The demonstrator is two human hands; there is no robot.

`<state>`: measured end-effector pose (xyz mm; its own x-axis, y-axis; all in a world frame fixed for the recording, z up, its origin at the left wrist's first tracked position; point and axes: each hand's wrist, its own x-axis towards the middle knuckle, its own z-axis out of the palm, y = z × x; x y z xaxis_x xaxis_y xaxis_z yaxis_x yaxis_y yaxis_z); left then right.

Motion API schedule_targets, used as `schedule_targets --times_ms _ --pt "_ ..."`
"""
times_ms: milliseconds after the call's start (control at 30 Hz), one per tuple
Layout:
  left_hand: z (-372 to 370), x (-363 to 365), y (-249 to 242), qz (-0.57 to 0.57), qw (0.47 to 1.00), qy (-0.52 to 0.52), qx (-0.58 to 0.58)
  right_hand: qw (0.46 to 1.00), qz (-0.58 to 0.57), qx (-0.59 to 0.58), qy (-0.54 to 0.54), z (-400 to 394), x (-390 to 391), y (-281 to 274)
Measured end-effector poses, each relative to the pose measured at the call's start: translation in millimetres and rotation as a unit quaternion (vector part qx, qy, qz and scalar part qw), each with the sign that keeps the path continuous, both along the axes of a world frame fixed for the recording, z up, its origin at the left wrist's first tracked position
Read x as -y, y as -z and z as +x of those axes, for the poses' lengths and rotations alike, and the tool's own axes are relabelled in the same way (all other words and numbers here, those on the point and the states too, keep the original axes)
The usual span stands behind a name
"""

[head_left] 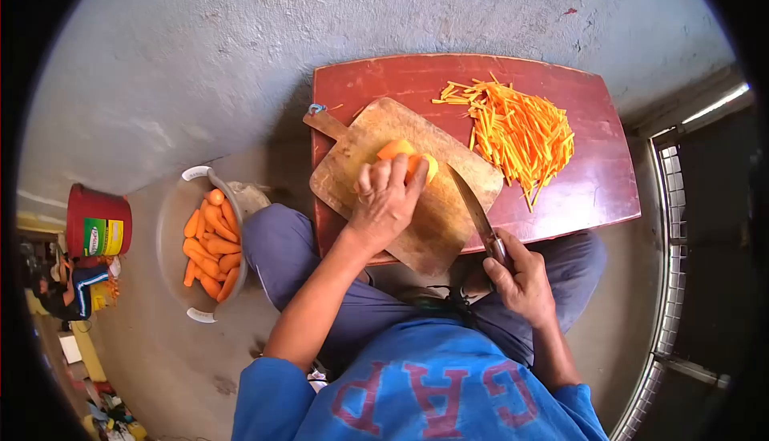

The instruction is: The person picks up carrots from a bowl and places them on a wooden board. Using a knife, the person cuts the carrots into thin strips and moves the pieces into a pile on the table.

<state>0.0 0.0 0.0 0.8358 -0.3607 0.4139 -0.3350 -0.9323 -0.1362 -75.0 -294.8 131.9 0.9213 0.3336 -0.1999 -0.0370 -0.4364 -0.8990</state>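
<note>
On a worn wooden cutting board (440, 229) lie orange carrot pieces (396, 149). My left hand (387, 201) is closed over them from the near side, its fingers curled and partly hiding them. My right hand (522, 281) grips the dark handle of a kitchen knife (474, 207). The blade points away from me and to the left, its tip over the board just right of the carrot pieces and apart from them. To the right of the board is a heap of carrot sticks (525, 132).
The board rests on a low red table (593, 193) against a rough wall (240, 40). On the floor at left stands a grey basin (171, 261) of whole carrots (212, 241), with a red bucket (98, 221) farther left. A metal-framed door (671, 225) is at right.
</note>
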Motion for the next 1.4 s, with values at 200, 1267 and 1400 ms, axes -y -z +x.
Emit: schedule_targets --times_ms 200,1267,1400 --pt "24.0 -6.2 -28.5 -0.157 0.987 0.026 -0.007 0.998 0.006 0.056 -0.022 -1.0 -5.3 7.0" --pt "-9.2 -230.8 -76.2 -0.256 0.94 -0.215 0.068 0.995 0.01 0.086 -0.039 -10.5 -22.3 37.5" --pt "-113.5 -384.6 1.8 -0.3 0.865 -0.4 -0.037 0.996 -0.005 0.074 -0.053 -6.3 -22.3 28.4"
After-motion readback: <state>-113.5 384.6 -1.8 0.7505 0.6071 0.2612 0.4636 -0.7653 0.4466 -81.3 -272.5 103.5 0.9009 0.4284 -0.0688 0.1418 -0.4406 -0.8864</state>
